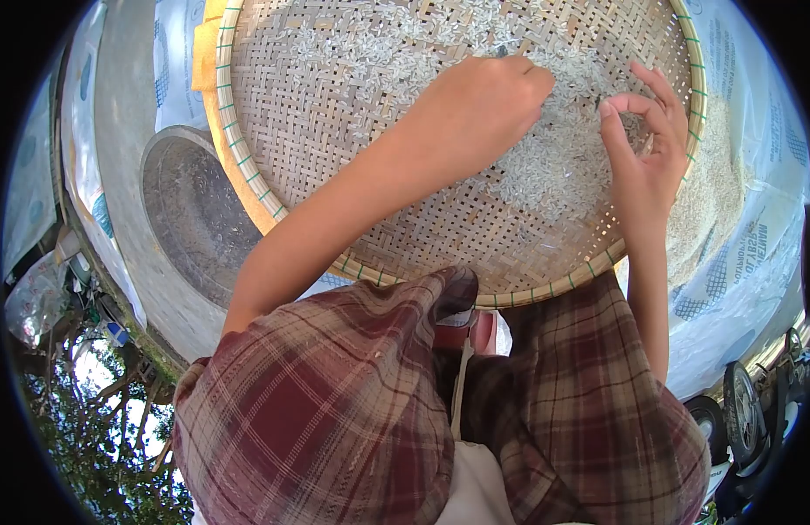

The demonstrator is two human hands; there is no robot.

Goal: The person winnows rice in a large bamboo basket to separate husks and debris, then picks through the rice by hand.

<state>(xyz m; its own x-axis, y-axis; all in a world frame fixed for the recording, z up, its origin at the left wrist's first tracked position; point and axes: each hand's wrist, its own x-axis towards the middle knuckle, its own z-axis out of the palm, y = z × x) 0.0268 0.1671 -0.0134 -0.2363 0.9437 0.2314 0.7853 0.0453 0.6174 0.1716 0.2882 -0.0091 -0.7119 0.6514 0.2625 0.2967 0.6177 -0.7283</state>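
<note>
A round woven bamboo tray (300, 166) with a green-bound rim rests at my lap. White rice grains (554, 179) lie scattered over it, thickest between and below my hands. My left hand (492, 101) is closed above the middle of the tray, its fingers curled down and mostly hidden; a small dark bit (502, 52) shows at its far side. Over the tray's right part, my right hand (648, 144) has thumb and index finger pinched together at a tiny dark speck (599, 103), the other fingers loosely raised.
A grey round basin (182, 214) stands left of the tray. Orange-yellow material (205, 57) shows under the tray's left rim. More rice (711, 188) is spread on printed plastic sheeting (755, 227) at right. Motorbike wheels (742, 411) appear lower right; plaid cloth (326, 394) covers my legs.
</note>
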